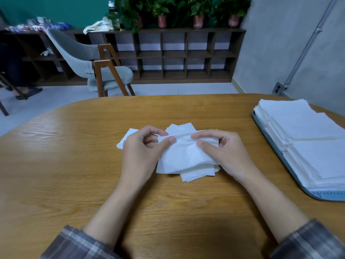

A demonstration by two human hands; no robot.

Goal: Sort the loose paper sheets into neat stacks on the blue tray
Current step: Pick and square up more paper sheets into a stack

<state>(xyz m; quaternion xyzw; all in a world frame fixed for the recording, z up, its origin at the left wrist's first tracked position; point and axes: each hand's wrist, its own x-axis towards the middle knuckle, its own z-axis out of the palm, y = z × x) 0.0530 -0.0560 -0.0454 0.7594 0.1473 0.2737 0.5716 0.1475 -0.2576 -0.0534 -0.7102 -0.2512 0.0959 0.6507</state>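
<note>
Blue tray [324, 195] at right edge of the wooden table [74, 165], loaded with white paper stacks [308, 128]: one at far end, one mid, one at near end, stepped and overlapping, edges fairly square. They cover nearly all of the tray; only its left rim and near lip show

Loose sheets [188, 173] in a messy pile at table centre, well apart from the tray, corners fanned at different angles, one corner poking out left past the left hand

Left hand [141, 152] pinches the top sheet [183, 148] at its upper left edge, thumb against index, other fingers curled. Right hand [224, 152] pinches the same sheet at upper right, thumb on top, fingers curled over the far edge. Sheet wrinkled between the two pinches, lower part lying on the pile

Plaid sleeves [78, 243] on both forearms

Behind the table: grey chair [89, 55] with wooden legs, dark cubby shelf [173, 55] along the wall, potted plants [198, 8] in pink pots on its top
</note>
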